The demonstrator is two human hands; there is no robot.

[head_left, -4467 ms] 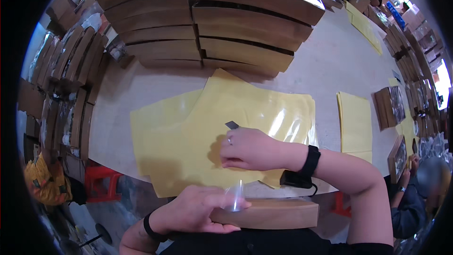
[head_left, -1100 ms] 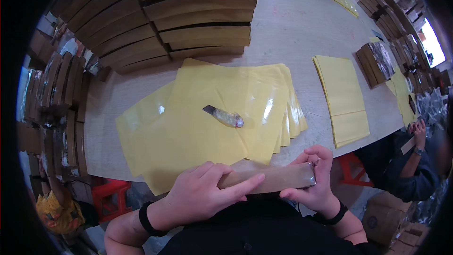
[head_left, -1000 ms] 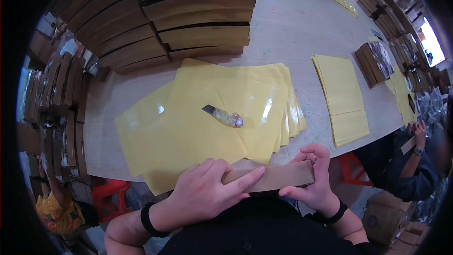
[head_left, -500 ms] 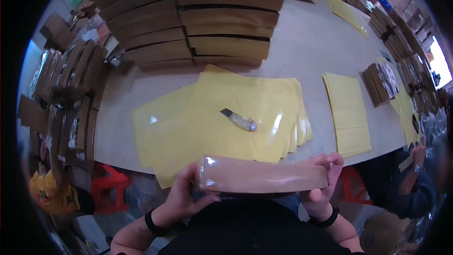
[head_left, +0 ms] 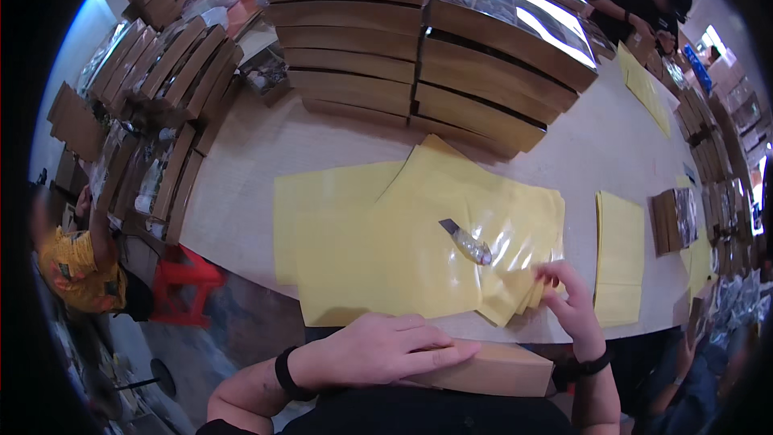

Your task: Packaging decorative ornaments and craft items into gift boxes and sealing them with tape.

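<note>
My left hand [head_left: 374, 350] lies across a long brown cardboard box [head_left: 503, 372], holding it against my body at the near table edge. Its fingers reach over the top of the box, and the underside is hidden. At the near right corner of a fanned pile of yellow sheets [head_left: 354, 242], my right hand [head_left: 573, 306] has thumb and fingers closed on a sheet's edge. That corner is bent up in folds. On the pile rests a utility knife [head_left: 469, 243] with a dark blade and a clear handle.
Tall stacks of brown boxes [head_left: 346, 24] with clear windowed tops stand across the table. A folded yellow stack [head_left: 620, 258] and a small box pile [head_left: 673, 221] lie to the right. A red stool [head_left: 183, 286] is at left. Other people are left, right and far right.
The box has come down from both hands to my body under the left hand. My right hand has left it for the yellow sheets' corner. The view has turned left.
</note>
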